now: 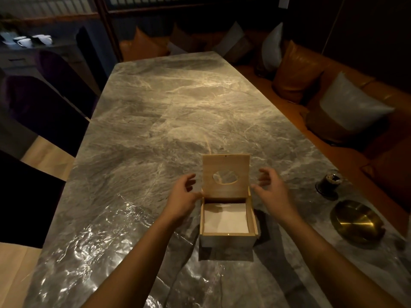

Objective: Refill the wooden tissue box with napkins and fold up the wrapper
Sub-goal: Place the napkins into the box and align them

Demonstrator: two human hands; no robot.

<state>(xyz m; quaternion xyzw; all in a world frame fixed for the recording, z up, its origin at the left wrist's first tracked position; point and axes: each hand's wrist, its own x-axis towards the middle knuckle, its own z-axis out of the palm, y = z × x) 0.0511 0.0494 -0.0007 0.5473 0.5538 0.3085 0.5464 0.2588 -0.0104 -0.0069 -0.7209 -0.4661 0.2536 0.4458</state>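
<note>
A wooden tissue box (228, 239) stands on the marble table near me. Its hinged lid (225, 165), with an oval slot, is raised upright at the far side. White napkins (225, 217) lie flat inside the box. My left hand (181, 196) is beside the box's left rim, fingers apart, thumb close to the lid's lower corner. My right hand (272, 187) hovers to the right of the lid, fingers spread and holding nothing. A clear crinkled plastic wrapper (93, 236) lies spread on the table to the left and front of the box.
A brass ashtray (355, 221) and a small dark cup (329, 182) sit at the right of the marble table (178, 107). An orange bench with cushions (353, 105) runs along the right. Dark chairs (46, 112) line the left side.
</note>
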